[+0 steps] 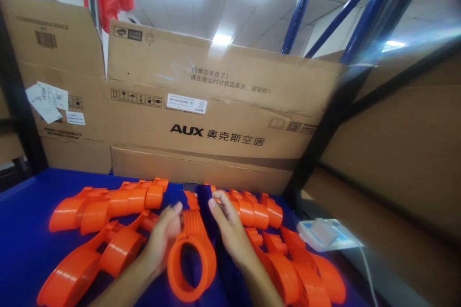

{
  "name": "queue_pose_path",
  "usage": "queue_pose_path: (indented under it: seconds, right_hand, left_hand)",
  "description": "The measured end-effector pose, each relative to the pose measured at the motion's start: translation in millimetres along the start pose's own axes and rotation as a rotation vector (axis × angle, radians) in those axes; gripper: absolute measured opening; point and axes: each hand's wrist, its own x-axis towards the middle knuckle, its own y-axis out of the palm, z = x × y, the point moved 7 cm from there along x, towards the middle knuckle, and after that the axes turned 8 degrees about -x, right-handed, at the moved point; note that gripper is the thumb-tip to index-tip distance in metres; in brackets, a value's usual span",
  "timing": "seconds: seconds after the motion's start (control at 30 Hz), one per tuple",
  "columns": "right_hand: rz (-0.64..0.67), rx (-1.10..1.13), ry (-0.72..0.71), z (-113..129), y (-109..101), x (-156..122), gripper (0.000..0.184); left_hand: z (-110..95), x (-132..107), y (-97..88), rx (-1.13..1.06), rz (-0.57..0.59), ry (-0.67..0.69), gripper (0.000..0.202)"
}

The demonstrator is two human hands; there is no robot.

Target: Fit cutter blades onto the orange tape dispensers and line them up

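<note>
My left hand (162,235) is closed around the ribbed neck of an orange plastic ring-ended part (190,249), whose round opening hangs toward me. To its right, my right hand (230,228) has its thumb and fingers closed at the edge of a dark blue piece (206,204); its exact kind is unclear. This blue piece stands close beside the upper end of the orange part, and I cannot tell whether they touch. Similar orange parts lie around both hands, with a left front group (72,273) near my left forearm and a right front group (302,273) beside my right forearm.
Further orange parts form a back left row (122,201) and a back right row (254,211) on the blue surface (21,201). A cardboard wall (201,158) stands behind. Dark posts (317,139) frame the right side, near a white-and-blue box (331,235) with a cable.
</note>
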Motion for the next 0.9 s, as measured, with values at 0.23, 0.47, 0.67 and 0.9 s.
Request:
queue_pose_path:
  seconds: [0.23,0.47,0.67,0.9]
  right_hand:
    - [-0.116,-0.264,-0.193,20.9,-23.6,-2.7,0.026]
    - [-0.136,-0.336,-0.321,34.6,-20.4,-5.6,0.028]
    - [-0.145,-0.333,-0.318,32.8,-19.3,-5.3,0.028]
    - [-0.14,-0.334,-0.306,31.7,-19.8,-4.3,0.028]
  left_hand:
    - [-18.4,1.0,-15.8,0.002,-0.116,0.259,0.029]
    - [-20.6,-0.7,-12.0,0.1,-0.12,0.309,0.039]
    - [-24.7,-4.9,-0.5,0.16,-0.073,0.351,0.04]
    - [-26.8,-4.9,1.2,0.16,-0.079,0.353,0.04]
